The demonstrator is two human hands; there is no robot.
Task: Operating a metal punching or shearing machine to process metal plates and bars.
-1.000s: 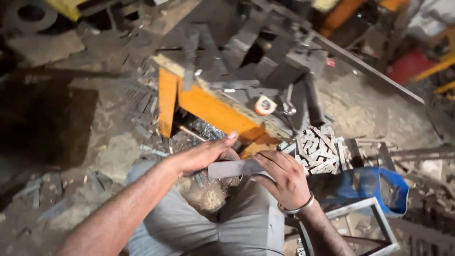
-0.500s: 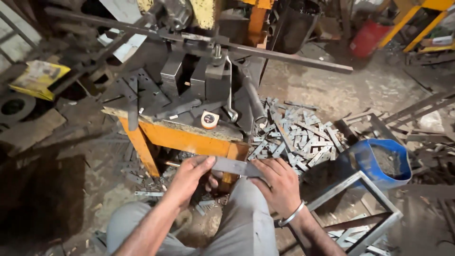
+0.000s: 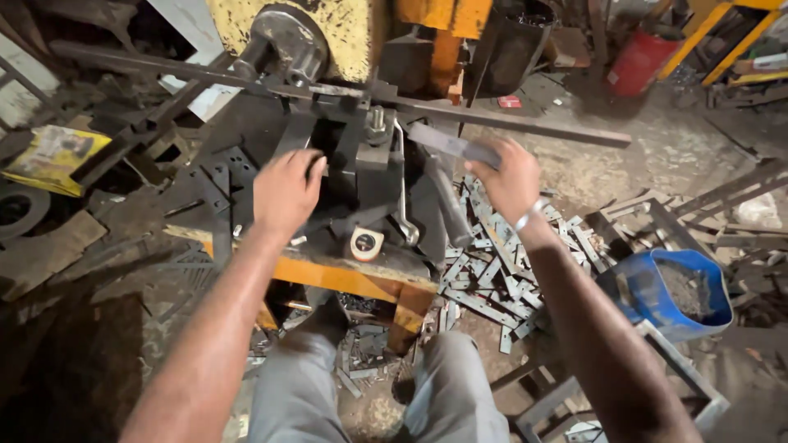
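Observation:
My right hand [image 3: 510, 176] grips a flat grey metal strip [image 3: 450, 143] and holds it out over the dark die block [image 3: 373, 176] of a press machine. My left hand [image 3: 285, 191] is stretched forward with curled fingers, resting on the left side of the same block; I cannot tell if it holds anything. A long steel lever bar [image 3: 525, 121] crosses the machine in front of a yellow flywheel housing [image 3: 345, 29]. My knees in grey trousers [image 3: 460, 394] show at the bottom.
A heap of cut metal strips [image 3: 501, 271] lies on the floor at the right of the orange machine table [image 3: 328, 275]. A blue bucket [image 3: 657, 308] stands at the right, a red drum [image 3: 640, 61] at the back, a yellow packet [image 3: 53, 156] at the left.
Both hands rose from my lap to the machine. The right hand carried the strip forward alone, the left let go of it. The view tilted up.

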